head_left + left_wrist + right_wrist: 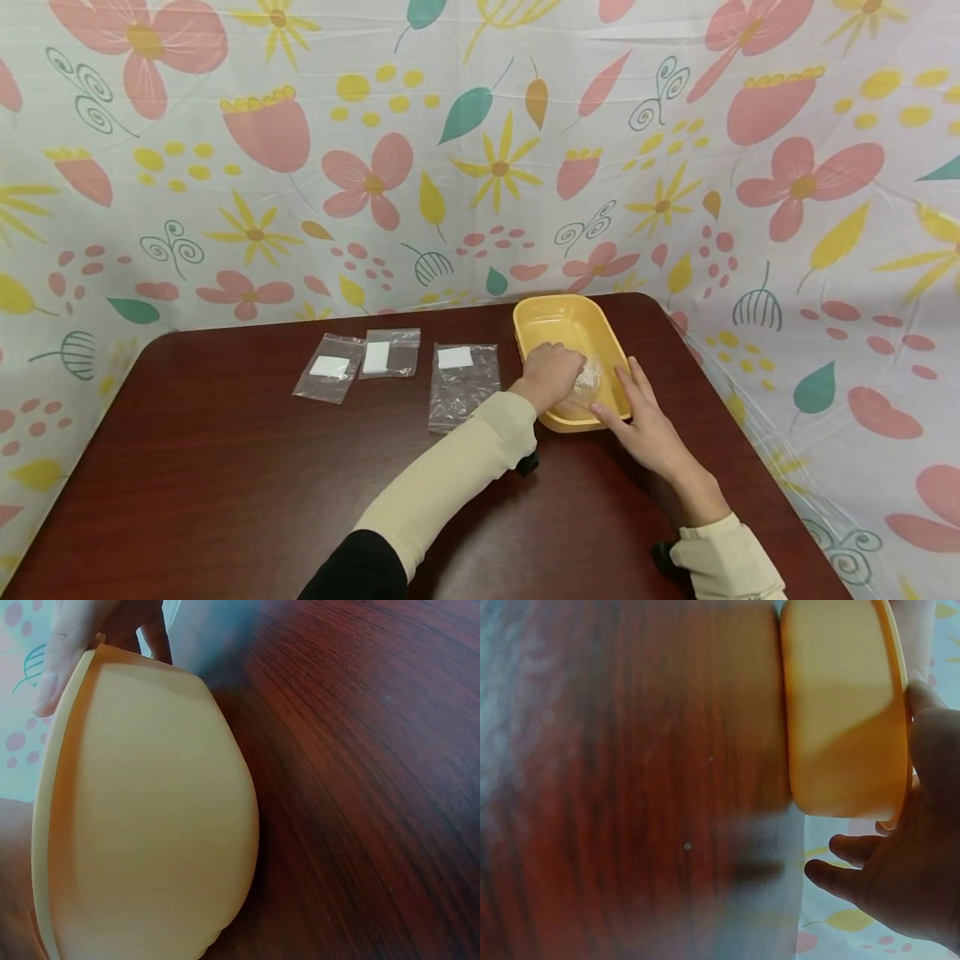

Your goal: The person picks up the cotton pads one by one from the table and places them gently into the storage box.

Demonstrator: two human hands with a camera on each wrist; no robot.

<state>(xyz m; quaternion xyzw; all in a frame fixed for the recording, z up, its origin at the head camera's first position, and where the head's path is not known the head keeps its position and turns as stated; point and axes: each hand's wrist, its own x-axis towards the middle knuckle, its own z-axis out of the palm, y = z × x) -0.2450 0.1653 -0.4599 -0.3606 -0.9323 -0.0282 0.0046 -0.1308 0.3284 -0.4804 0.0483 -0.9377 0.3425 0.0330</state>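
A yellow plastic tub (567,308) stands on the dark wooden table, holding crumpled clear plastic (588,382). My left hand (553,372) reaches down into it with curled fingers, knuckles beside the plastic; its fingertips are hidden. At the tub's right near corner, my right hand (656,429) rests on the rim, thumb and forefinger spread over the edge. In the right wrist view, other fingers (840,877) of that hand extend loosely outside the tub wall. The left wrist view shows the near tub wall (157,802), with the right thumb (46,694) at its rim.
Left of the tub lie a larger clear zip bag (465,392) and two smaller ones, a middle bag (402,350) and a leftmost bag (322,387), each with a white rectangle. A flower-patterned curtain (450,183) hangs behind and right of the table (247,467).
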